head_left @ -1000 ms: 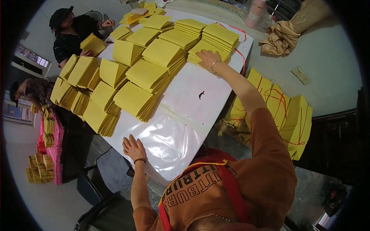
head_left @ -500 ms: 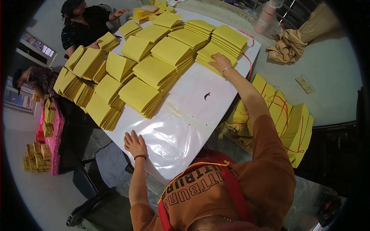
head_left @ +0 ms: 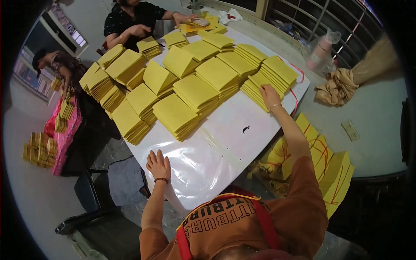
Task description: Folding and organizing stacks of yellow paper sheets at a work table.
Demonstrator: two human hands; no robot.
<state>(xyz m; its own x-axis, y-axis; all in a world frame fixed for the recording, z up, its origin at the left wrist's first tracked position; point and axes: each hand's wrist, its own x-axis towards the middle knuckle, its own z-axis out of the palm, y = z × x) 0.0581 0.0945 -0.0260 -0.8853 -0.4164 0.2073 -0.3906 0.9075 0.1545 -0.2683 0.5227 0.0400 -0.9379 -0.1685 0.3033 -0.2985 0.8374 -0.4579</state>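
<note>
My left hand [head_left: 158, 166] lies flat with fingers spread on the clear plastic covering the white table [head_left: 216, 147]. Farther off to the right, my right hand [head_left: 270, 96] rests on a low stack of yellow folded paper sheets [head_left: 255, 91], fingers bent and close together over its top. A taller yellow stack [head_left: 279, 71] adjoins it on the far side. Rows of similar folded stacks [head_left: 177, 113] fill the far and left parts of the table, overlapping one another.
Across the table a co-worker [head_left: 134, 21] reaches toward a pale block on yellow paper. Another person [head_left: 60, 65] stands by a pink-covered table [head_left: 67, 138] with small yellow bundles. Red-tied yellow bundles [head_left: 331, 164] are at my right, a dark chair [head_left: 89, 193] at my left.
The view has turned, shifting the scene rightward. My right hand's fingers have drawn together on the stack; my left stays flat. The co-worker has let go of a yellow stack.
</note>
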